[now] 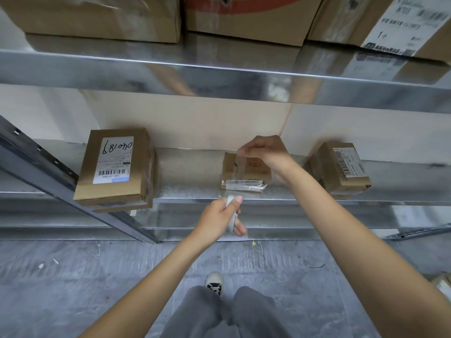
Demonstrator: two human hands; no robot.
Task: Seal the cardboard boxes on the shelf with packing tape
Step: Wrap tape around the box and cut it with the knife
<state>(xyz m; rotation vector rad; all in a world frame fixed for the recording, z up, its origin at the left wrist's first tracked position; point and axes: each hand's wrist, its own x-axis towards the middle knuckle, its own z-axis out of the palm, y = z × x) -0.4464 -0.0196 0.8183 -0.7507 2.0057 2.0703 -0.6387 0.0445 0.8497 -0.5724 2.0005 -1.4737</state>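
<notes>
Taping: a clear strip (233, 178) is seen stretched from the roll up over the middle box, shiny against the cardboard.
Left hand (219, 219): curled round the tape roll (231, 215), thumb on top; held in front of the shelf edge, just below the middle box.
Right hand (262, 150): fingers bent down at the far top edge of the middle box, pinching or pressing the strip end there; which of the two cannot be told.
Middle box (245, 173): small, brown, red print on top, a barcode label on its near side; set on the shelf between the other two, apart from both.
Left box (114, 167): larger, flat, a white label with handwritten digits and a barcode on top; its near corner overhangs the shelf edge, and a second flat box is stacked under it.
Right box (339, 167): brown, a white barcode label on top; slightly blurred, placed near the shelf front.
Shelf (190, 176): bare metal, reflective; a grey upright (61, 176) crosses at the left.
Upper shelf (219, 69): metal, loaded with three big cartons (244, 20), the rightmost bearing a printed label.
Floor (97, 276): grey, scuffed, with small white scraps.
Person: grey trousers (231, 313) and one pale shoe (214, 282) are seen below; both forearms are bare.
</notes>
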